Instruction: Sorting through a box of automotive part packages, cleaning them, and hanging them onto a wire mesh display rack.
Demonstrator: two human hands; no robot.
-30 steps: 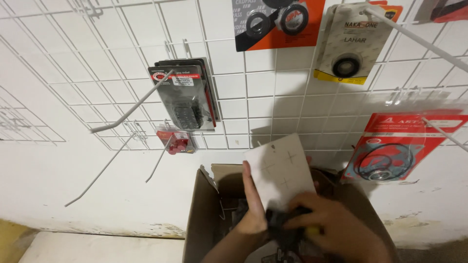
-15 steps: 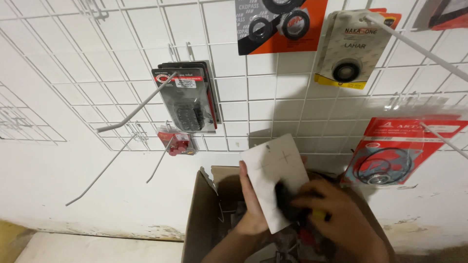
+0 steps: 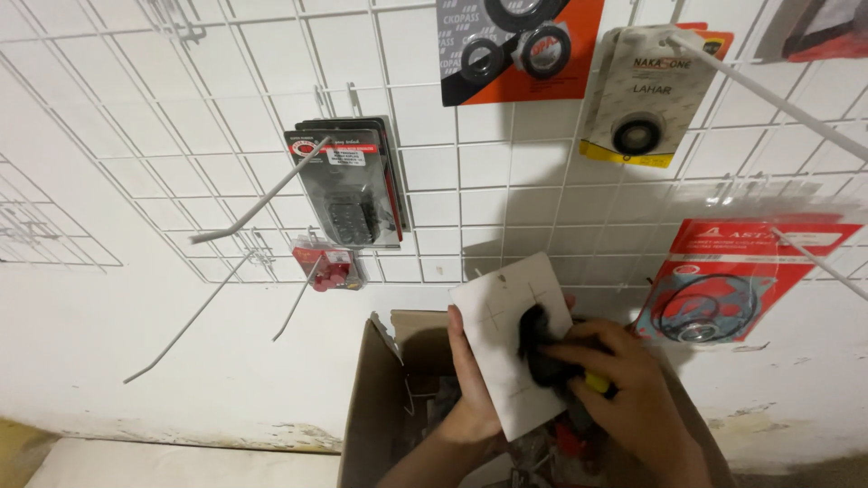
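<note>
My left hand (image 3: 470, 380) holds a white card (image 3: 506, 325) upright by its left edge, above an open cardboard box (image 3: 371, 407). My right hand (image 3: 624, 389) presses a black cloth-like object (image 3: 542, 348) against the card's right half. A bit of yellow (image 3: 597, 381) shows under my right fingers. Both hands are in front of a white wire grid wall (image 3: 226, 108).
Packaged parts hang on the grid: a dark blister pack (image 3: 348, 185), a small red pack (image 3: 327, 268), an orange card with black rings (image 3: 520, 45), a beige pack (image 3: 642, 95) and a red gasket pack (image 3: 732, 280). Long white hooks (image 3: 262, 203) stick out toward me.
My right hand has moved up over the card with the black object, which now covers more of the card's right side. The card has shifted slightly.
</note>
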